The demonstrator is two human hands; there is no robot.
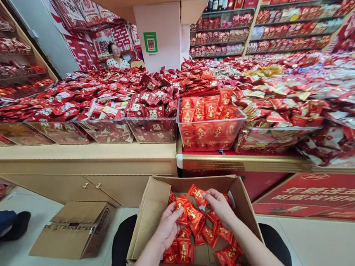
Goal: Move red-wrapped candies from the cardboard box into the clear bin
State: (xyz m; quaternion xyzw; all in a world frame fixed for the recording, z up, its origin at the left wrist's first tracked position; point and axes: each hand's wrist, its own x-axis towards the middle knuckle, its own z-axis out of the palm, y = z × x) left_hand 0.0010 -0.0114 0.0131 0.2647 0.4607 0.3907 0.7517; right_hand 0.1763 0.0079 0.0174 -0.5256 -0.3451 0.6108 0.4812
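Both hands in the open cardboard box (154,218) on the lap. Left hand (169,229) and right hand (219,206) pinch red candy packets (192,214) at the box's far edge, probably several each. Matching packets fill the clear bin (211,126) at the counter's front edge.

The box (154,218) runs off the bottom edge, and both forearms hide part of the packets (201,230) inside. A shoe (13,226) is cut by the left edge. The far person's (116,57) face is blurred.
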